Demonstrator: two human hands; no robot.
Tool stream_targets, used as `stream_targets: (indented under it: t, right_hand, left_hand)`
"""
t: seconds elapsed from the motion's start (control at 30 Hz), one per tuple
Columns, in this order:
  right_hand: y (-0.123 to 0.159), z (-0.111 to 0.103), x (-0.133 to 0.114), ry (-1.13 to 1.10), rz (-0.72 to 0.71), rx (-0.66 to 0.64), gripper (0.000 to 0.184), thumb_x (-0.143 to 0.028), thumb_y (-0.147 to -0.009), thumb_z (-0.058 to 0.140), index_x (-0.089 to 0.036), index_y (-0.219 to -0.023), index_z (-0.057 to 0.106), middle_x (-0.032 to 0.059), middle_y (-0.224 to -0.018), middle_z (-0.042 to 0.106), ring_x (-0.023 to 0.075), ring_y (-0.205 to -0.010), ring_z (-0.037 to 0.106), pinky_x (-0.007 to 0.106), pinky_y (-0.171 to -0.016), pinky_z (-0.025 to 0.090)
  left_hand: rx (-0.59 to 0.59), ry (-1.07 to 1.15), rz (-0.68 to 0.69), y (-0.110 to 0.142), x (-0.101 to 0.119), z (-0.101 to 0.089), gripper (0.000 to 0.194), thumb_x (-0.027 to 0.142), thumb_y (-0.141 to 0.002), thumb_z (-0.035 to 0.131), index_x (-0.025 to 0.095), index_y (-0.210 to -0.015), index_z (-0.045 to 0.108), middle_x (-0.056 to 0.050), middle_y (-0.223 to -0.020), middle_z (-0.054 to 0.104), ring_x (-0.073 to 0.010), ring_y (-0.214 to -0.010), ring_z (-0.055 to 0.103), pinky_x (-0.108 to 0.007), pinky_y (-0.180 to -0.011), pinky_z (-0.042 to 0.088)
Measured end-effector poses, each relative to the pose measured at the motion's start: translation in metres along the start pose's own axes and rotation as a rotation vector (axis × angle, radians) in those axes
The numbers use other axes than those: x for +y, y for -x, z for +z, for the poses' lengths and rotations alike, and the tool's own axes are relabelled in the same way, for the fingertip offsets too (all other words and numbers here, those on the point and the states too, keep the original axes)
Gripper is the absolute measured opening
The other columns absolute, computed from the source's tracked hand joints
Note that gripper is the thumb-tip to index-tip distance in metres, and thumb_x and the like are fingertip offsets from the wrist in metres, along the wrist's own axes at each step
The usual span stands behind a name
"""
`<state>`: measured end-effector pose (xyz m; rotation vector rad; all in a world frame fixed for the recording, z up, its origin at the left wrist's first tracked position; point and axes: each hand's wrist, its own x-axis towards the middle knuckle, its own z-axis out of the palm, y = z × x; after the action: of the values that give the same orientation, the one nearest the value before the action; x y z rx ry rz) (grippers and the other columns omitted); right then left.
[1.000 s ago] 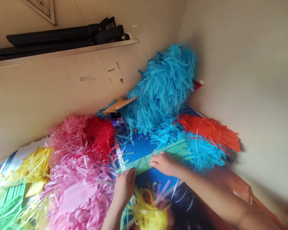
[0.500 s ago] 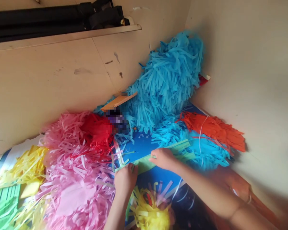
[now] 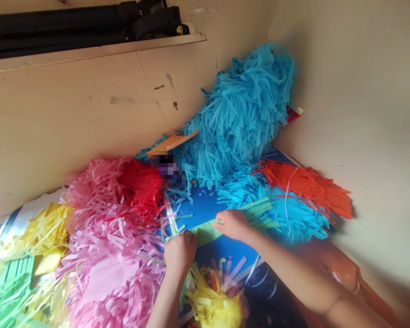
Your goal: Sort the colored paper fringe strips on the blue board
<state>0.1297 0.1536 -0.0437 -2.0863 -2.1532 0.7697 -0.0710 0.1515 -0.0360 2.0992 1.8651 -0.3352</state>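
Between my hands stretches a light green fringed paper strip point(image 3: 207, 233) over the blue tabletop point(image 3: 208, 200). My left hand point(image 3: 181, 248) is closed on its left part, with the fingertips mostly hidden. Further right, my right hand point(image 3: 233, 224) pinches the same strip, its cut fringe fanning out beyond the knuckles onto blue fringe point(image 3: 294, 214). A yellow fringed bunch point(image 3: 217, 303) lies just below, between my forearms. Pink fringed paper point(image 3: 114, 273) piles up left of my left hand.
A tall blue fringed heap point(image 3: 242, 114) leans in the wall corner. Orange fringe point(image 3: 309, 189) lies at right, red fringe point(image 3: 143, 187) at centre left. Yellow point(image 3: 51, 232) and green strips point(image 3: 12, 282) cover the far left. A brown card piece point(image 3: 172, 143) sits by the wall, under a shelf point(image 3: 99, 51).
The view has shifted slightly, so the surroundings sit a little further right. Both hands keep their hold on the green strip with hardly any movement.
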Motion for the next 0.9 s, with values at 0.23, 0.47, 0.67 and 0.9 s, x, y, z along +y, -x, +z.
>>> stream_targets:
  t: [0.23, 0.47, 0.67, 0.9]
  right_hand:
    - [0.001, 0.0, 0.0, 0.007, -0.011, 0.019, 0.018, -0.037, -0.088, 0.062, -0.023, -0.085, 0.072, 0.0051, -0.085, 0.075, 0.0213, -0.081, 0.068, 0.025, -0.059, 0.032]
    - [0.006, 0.002, -0.004, 0.031, -0.016, 0.12, 0.024, -0.04, -0.087, 0.07, -0.022, -0.102, 0.065, 0.0068, -0.088, 0.073, 0.025, -0.081, 0.068, 0.028, -0.065, 0.04]
    - [0.033, -0.017, 0.007, 0.102, -0.089, 0.279, 0.023, -0.029, -0.088, 0.067, -0.019, -0.108, 0.064, 0.0152, -0.11, 0.067, 0.0326, -0.105, 0.058, 0.043, -0.091, 0.038]
    - [0.041, 0.011, 0.01, 0.292, -0.688, 0.246, 0.035, -0.012, -0.097, 0.037, -0.022, -0.083, 0.068, 0.0064, -0.083, 0.068, 0.0216, -0.085, 0.057, 0.046, -0.107, 0.027]
  left_hand:
    - [0.041, -0.028, 0.007, 0.0, -0.001, 0.0, 0.038, 0.043, -0.096, 0.042, 0.019, -0.087, 0.071, -0.011, -0.082, 0.076, -0.0246, -0.076, 0.071, -0.032, -0.069, 0.044]
    - [0.279, -0.107, 0.33, 0.011, 0.009, -0.001, 0.034, 0.019, -0.096, 0.042, 0.022, -0.123, 0.063, -0.014, -0.123, 0.066, -0.0289, -0.114, 0.058, -0.043, -0.097, 0.039]
    - [0.24, -0.125, 0.594, 0.011, 0.0, 0.004, 0.032, 0.008, -0.091, 0.044, 0.023, -0.105, 0.069, -0.007, -0.103, 0.071, -0.0238, -0.094, 0.064, -0.041, -0.087, 0.043]
    - [0.285, -0.089, 0.566, 0.023, 0.004, 0.003, 0.032, 0.009, -0.084, 0.05, 0.019, -0.107, 0.069, -0.01, -0.108, 0.069, -0.0262, -0.102, 0.062, -0.048, -0.099, 0.037]
